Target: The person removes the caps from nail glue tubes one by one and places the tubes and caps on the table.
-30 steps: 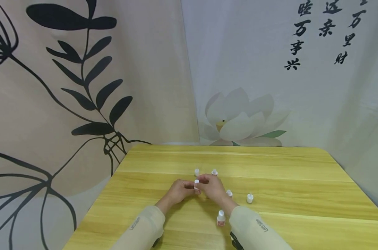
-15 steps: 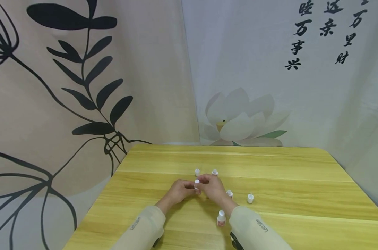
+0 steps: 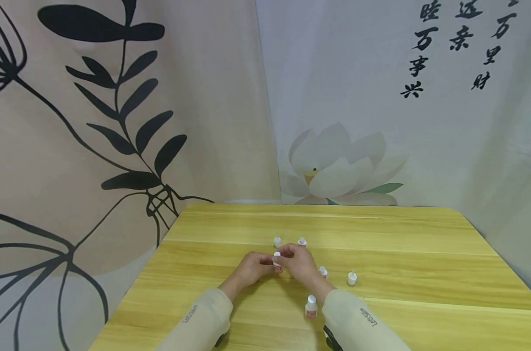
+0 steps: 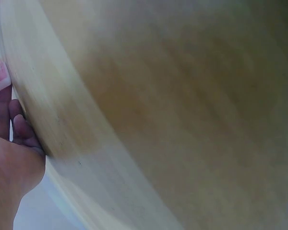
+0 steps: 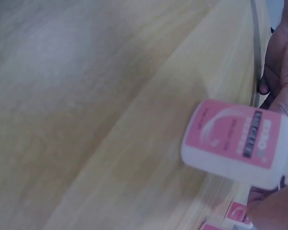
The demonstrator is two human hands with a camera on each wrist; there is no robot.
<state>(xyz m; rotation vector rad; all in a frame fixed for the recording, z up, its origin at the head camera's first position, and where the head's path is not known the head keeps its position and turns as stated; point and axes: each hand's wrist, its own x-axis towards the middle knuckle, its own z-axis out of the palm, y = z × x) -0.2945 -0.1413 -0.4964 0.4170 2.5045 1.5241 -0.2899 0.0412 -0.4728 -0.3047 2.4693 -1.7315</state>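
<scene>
Near the middle of the table, both hands meet at a small white-capped glue-like bottle [image 3: 277, 268] with a pink label. The left hand [image 3: 251, 269] pinches it from the left, thumb and fingertips at its side. From the right, the right hand [image 3: 298, 263] pinches around its white upper part, and these fingers hide some of it. The left wrist view catches just a corner of the pink-and-white bottle [image 4: 0, 76] by the fingers. In the right wrist view a pink-labelled bottle [image 5: 237, 141] looms close to the camera.
Another pink-labelled bottle [image 3: 311, 307] stands beside the right sleeve. One bottle [image 3: 322, 271] is partly behind the right wrist, and another [image 3: 302, 242] partly behind the right hand. Small white cap-like pieces [image 3: 351, 278] lie on the wooden table [image 3: 406, 253], one [image 3: 277, 242] beyond the hands.
</scene>
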